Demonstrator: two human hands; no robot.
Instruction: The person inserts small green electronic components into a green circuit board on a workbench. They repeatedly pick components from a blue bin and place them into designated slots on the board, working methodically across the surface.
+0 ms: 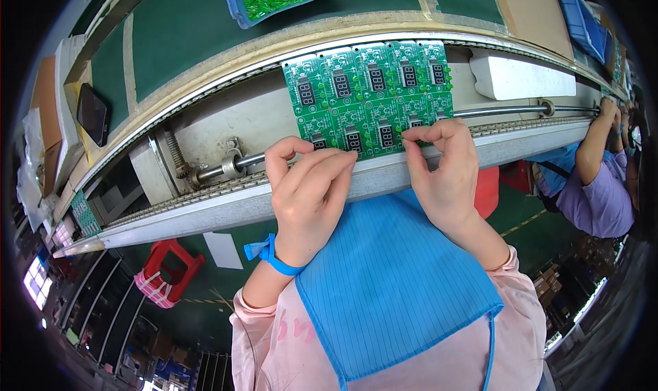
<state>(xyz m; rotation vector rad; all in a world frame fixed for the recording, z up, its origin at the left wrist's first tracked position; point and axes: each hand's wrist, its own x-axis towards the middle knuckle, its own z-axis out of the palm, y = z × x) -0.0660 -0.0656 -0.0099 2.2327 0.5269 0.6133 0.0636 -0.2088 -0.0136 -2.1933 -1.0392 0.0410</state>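
Observation:
A green circuit board panel (358, 108) lies across the conveyor rails in front of me, carrying two rows of black digit displays (376, 80). Small green LEDs (449, 78) stand up from it, plainest along its right edge. My left hand (307, 189), with a blue strap at the wrist, is over the panel's near edge, thumb and fingertips pinched together by the lower displays. Over the lower right part, my right hand (445, 175) pinches too, its fingertips close to the board. Whatever either pinch holds is too small or hidden to make out.
A blue bin (236, 10) full of small green parts stands on the bench beyond the conveyor. A white foam block (524, 79) lies to the right, a black phone-like device (92, 115) to the left. Behind the near rail (205, 216) is a red stool (175, 271). A co-worker (596, 196) works at far right.

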